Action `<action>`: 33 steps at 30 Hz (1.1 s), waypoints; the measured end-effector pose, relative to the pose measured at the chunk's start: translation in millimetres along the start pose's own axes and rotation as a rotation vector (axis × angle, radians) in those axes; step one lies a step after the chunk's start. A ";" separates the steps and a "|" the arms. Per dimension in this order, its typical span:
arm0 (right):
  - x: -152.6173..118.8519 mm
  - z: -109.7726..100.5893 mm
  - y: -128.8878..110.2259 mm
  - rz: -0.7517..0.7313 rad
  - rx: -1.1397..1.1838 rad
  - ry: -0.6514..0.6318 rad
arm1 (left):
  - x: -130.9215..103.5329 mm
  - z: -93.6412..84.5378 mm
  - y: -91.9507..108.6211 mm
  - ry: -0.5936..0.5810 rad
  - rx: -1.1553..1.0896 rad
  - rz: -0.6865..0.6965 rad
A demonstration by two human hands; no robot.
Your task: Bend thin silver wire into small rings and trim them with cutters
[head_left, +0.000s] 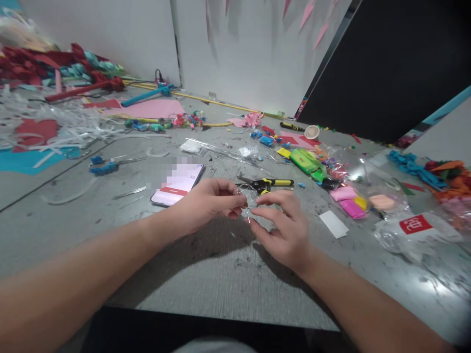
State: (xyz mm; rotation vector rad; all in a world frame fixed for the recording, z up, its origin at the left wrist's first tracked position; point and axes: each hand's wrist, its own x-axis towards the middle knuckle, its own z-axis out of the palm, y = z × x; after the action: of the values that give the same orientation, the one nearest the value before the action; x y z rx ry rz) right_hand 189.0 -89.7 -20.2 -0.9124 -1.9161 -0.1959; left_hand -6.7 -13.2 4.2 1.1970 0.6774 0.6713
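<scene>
A thin, silvery piece of wire [248, 214] is pinched between the thumb and fingertips of my left hand [217, 198]. Bent strands of it show just above the fingertips, too fine to make out their full shape. My right hand [281, 223] is close on the other side, its thumb and fingers curved but apart around the wire's free end; whether a fingertip touches it is unclear. Behind the hands lie pliers [277, 183] with yellow and black handles, partly covered by my fingers. A phone [180, 184] with a lit screen rests beyond my left wrist.
Green [307, 162] and pink clay packs [351, 203], a white card [333, 224] and a plastic bag [417, 233] lie to the right. Paper strips [81, 122] and crepe paper [25, 68] heap at left. Thin clear sticks [217, 149] lie farther back. A white wall [239, 54] stands behind.
</scene>
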 end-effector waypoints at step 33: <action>-5.1 6.3 7.0 0.369 0.369 -0.118 | -3.3 1.1 1.7 -0.036 0.335 0.093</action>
State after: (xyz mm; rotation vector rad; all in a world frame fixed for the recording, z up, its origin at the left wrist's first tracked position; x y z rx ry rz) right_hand 190.5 -84.3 -29.4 -1.0161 -1.7704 0.4245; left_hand -8.2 -16.0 6.5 1.5537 0.7259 0.6268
